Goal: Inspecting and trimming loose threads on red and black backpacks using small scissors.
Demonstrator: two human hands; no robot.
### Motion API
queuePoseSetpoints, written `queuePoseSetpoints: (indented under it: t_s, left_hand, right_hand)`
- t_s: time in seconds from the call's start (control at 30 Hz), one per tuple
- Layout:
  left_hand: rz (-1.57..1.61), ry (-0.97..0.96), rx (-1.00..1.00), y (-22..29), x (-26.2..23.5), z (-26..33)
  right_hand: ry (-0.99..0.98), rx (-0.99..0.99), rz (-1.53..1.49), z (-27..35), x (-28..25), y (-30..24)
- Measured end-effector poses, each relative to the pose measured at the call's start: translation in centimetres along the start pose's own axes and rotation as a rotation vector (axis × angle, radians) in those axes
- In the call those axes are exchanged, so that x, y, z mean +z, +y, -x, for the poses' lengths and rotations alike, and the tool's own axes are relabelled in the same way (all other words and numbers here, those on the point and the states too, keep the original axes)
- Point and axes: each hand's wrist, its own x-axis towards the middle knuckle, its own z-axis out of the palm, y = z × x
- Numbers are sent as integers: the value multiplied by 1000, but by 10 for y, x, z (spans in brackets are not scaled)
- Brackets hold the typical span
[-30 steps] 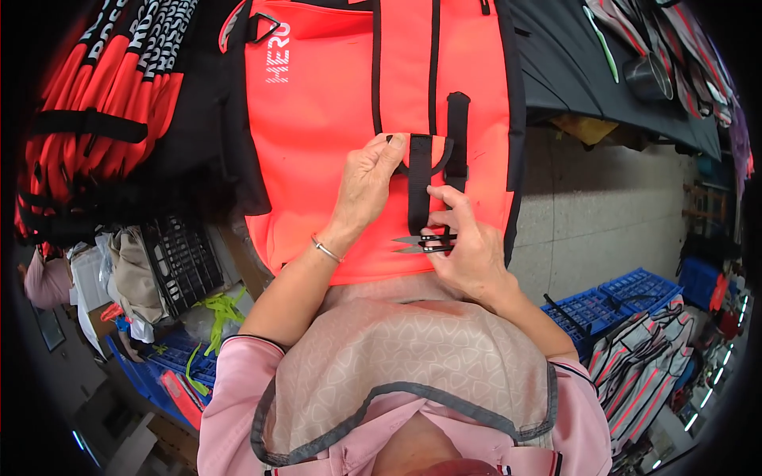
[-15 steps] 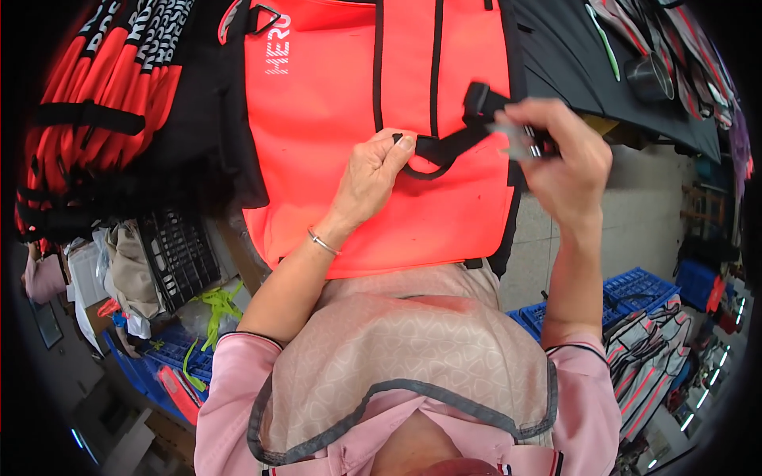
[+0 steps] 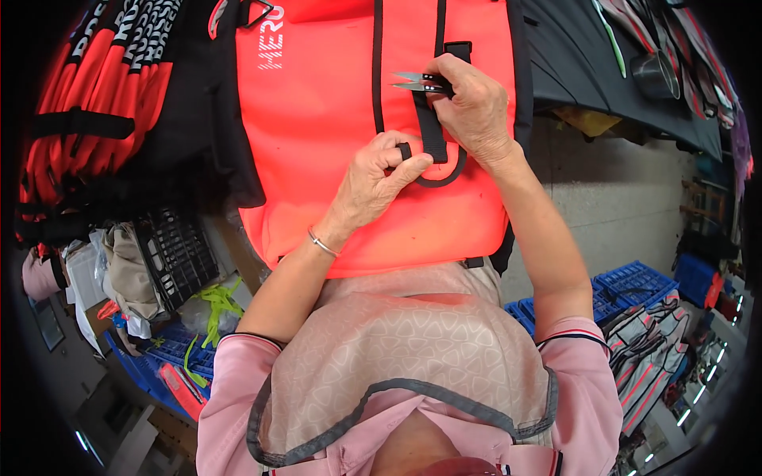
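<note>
A bright orange-red bag (image 3: 317, 143) with black trim lies in front of me. Down its middle runs a black-edged strip (image 3: 405, 47) that ends in a rounded tab. My left hand (image 3: 377, 178) is closed, pinching the side of that tab (image 3: 447, 170) between thumb and fingers. Thread snips (image 3: 425, 82) sit in my right hand (image 3: 472, 107), their blades apart and pointing left above the strip. A black webbing strap (image 3: 429, 131) lies beneath them, and a black buckle (image 3: 458, 51) shows just beyond the right hand.
Bundled red straps (image 3: 119, 87) hang over the dark table at left. A metal cup (image 3: 655, 75) and a green-white tool (image 3: 609, 36) stand at right. Blue crates (image 3: 635, 285) and folded grey pieces (image 3: 647, 357) lie lower right; a black crate (image 3: 178, 258) is at left.
My right hand has moved left over the bag, bringing the snips above the strip. The webbing strap, raised to the right before, now lies along the strip. My left hand stays near the tab.
</note>
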Motion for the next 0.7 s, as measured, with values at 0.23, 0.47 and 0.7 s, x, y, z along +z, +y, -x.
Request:
queuePoseSetpoints:
  t_s: [0.23, 0.47, 0.7]
  left_hand:
    - [66, 104, -171, 1, 1, -3]
    - [257, 76, -289, 9, -1, -8]
    - [240, -10, -380, 5, -5, -5]
  right_hand:
    - [183, 198, -241, 9, -30, -16]
    - [75, 111, -281, 65, -76, -54]
    - [-223, -52, -188, 55, -78, -39]
